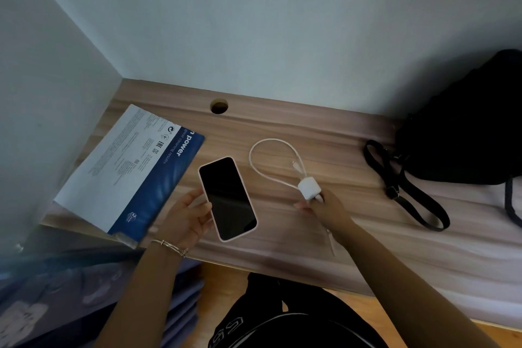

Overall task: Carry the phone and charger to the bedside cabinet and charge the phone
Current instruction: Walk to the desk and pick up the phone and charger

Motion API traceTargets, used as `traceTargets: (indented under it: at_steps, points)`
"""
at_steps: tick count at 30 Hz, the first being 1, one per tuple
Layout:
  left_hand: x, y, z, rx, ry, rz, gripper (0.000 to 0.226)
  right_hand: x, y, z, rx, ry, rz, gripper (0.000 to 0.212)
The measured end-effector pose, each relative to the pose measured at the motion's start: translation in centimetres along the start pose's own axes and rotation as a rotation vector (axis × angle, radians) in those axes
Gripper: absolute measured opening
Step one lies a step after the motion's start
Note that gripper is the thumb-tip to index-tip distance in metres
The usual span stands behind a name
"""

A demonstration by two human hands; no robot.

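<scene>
A phone with a dark screen and a pale case lies on the wooden desk, tilted, near the front edge. My left hand grips its left side with thumb and fingers. To the right, a white charger block sits on the desk with its white cable looped behind it. My right hand pinches the block's near end. The cable's plug end lies inside the loop.
A blue and white package lies at the desk's left, against the wall. A black bag with a strap fills the right side. A round cable hole is at the desk's back. Bedding shows at lower left.
</scene>
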State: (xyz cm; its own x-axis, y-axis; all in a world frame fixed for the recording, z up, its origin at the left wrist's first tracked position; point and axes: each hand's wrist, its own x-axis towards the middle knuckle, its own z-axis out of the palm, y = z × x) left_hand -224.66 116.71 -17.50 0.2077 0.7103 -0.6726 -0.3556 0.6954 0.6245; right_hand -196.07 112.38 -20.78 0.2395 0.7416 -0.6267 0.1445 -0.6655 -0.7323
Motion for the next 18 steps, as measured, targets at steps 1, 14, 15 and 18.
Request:
traceTargets:
  at_steps: [1,14,15,18]
  points:
    - [0.0,0.1,0.1,0.008,-0.001,0.003,0.034,0.0,-0.3,-0.2,0.147,-0.048,0.045,0.023]
    - [-0.4,2.9,2.1,0.139,-0.134,0.070,0.042,-1.5,-2.7,-1.6,0.922,-0.402,0.143,0.021]
    - [-0.4,3.2,2.2,0.163,-0.153,0.068,0.042,-1.8,-3.0,-1.7,0.964,-0.391,0.144,0.020]
    - [-0.3,4.1,3.1,0.234,-0.212,0.061,0.040,-3.1,-3.7,-1.9,1.065,-0.368,0.113,0.015]
